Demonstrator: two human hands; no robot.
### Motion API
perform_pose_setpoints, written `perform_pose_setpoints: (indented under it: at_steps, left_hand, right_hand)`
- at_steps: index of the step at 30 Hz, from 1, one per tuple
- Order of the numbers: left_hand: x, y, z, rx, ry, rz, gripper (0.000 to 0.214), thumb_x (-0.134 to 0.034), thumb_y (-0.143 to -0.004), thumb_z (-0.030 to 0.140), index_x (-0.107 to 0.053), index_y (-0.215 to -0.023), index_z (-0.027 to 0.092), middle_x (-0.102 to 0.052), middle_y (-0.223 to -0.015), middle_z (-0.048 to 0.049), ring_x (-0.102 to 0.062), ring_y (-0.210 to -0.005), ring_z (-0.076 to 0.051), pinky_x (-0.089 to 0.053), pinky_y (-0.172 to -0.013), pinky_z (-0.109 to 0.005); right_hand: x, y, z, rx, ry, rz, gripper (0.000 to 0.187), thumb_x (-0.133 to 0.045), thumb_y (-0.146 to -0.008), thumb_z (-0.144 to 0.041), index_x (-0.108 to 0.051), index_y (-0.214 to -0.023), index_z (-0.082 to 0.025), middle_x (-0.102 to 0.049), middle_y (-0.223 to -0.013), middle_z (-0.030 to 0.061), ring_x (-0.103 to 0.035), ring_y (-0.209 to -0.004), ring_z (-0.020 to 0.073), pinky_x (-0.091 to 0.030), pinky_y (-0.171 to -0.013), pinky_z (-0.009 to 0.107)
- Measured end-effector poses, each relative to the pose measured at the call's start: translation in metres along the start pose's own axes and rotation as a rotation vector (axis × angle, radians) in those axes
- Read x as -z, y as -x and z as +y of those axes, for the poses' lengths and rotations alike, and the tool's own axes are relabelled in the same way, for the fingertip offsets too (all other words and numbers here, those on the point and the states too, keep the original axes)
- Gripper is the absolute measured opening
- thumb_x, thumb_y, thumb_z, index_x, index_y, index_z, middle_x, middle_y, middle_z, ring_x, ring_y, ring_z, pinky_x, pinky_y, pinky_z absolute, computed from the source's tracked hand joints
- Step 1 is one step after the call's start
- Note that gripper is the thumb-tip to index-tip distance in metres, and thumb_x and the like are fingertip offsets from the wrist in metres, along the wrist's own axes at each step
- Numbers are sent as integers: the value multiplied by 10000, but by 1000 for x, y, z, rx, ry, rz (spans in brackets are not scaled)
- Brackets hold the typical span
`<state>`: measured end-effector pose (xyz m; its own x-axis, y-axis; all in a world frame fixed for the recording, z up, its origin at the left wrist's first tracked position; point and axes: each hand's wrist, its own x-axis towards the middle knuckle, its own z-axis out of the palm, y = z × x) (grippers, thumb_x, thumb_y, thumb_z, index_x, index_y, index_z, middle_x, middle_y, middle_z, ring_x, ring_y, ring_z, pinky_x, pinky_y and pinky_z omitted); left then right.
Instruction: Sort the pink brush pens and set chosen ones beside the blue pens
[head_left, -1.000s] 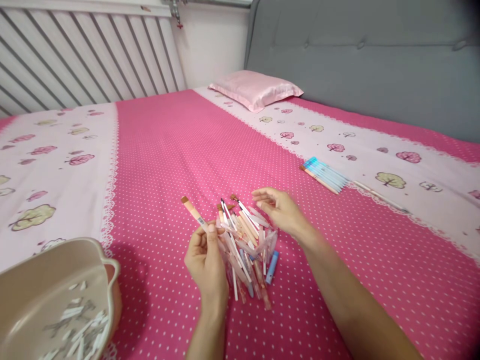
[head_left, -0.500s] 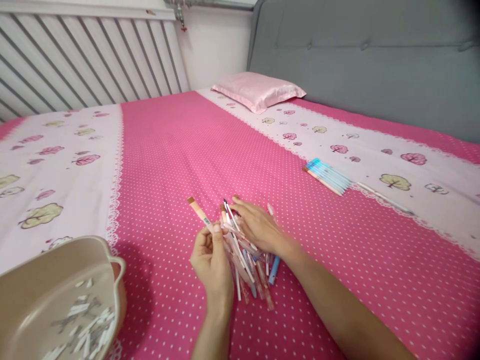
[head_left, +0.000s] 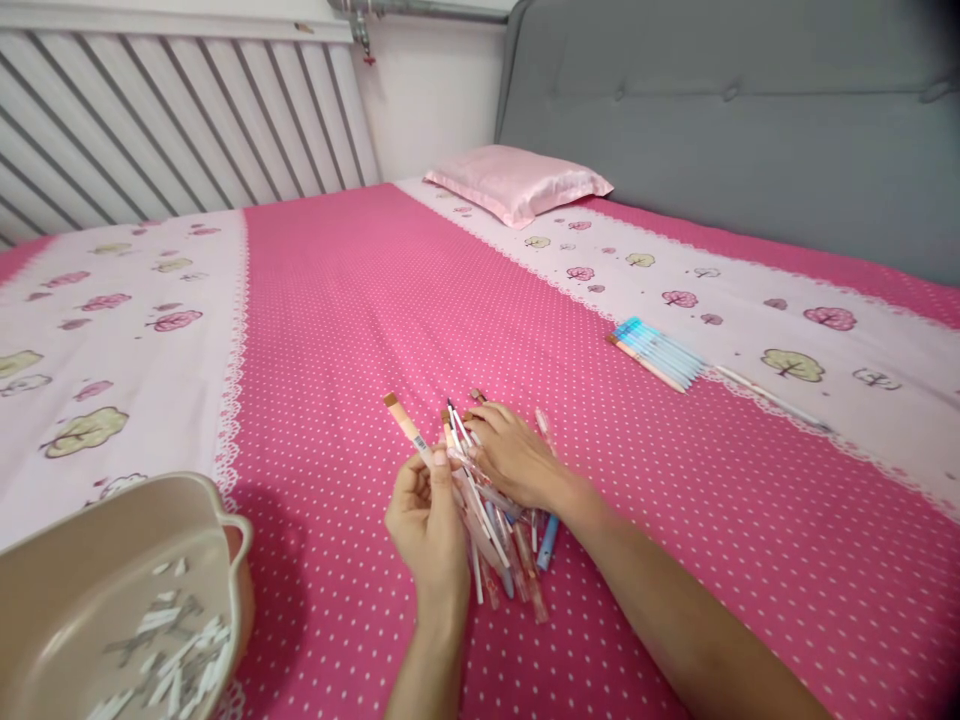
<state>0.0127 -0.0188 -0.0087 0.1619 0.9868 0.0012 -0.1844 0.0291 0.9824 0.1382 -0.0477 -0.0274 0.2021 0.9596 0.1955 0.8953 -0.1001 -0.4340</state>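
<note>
A flat paintbrush [head_left: 405, 422] with a peach handle and brown bristles is pinched between the thumb and fingers of my left hand [head_left: 429, 510], its bristles pointing up and away. My right hand [head_left: 517, 455] rests on the pile of pens and brushes [head_left: 491, 530], its fingers curled down among them; what they grip, if anything, is hidden. Pink, white and blue pens show in the pile, along with a few brown brush tips. One dark brush tip [head_left: 478, 396] sticks out just beyond my right fingertips.
A beige basin [head_left: 112, 510] holding small white and grey pieces stands at the lower left. To the right lie a row of blue brushes [head_left: 660, 350] with a peach one alongside, and a single white stick [head_left: 772, 397]. A pink pillow [head_left: 517, 180] sits by the grey headboard [head_left: 720, 130].
My right fingers have curled further down into the pile, and a brush tip now shows beyond them. My left hand has shifted slightly right, still holding the paintbrush.
</note>
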Motion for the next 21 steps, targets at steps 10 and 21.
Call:
perform_pose_setpoints:
  at_steps: [10,21]
  left_hand:
    - [1,-1,-1,-9,-7,-8,220,-673,-757,377,-649,-822,168,-633,-701,7,-551,-594,-100,-444,-576,-199]
    - [0,0,-1,-20,-21,-23,215,-670,-761,375,-653,-826,171,-634,-704,9,-555,-610,-101,-446,-589,-194]
  right_hand:
    - [8,1,8,-190,-64,355,334,-392,-902,-197,-597,-1166,-171,-594,-1207,115,-496,-1144,244,-383,-992,411]
    - [20,7,35,-501,144,368,284,-461,-830,-144,-671,-1019,-168,-696,-973,106,-581,-946,259,-381,-864,383]
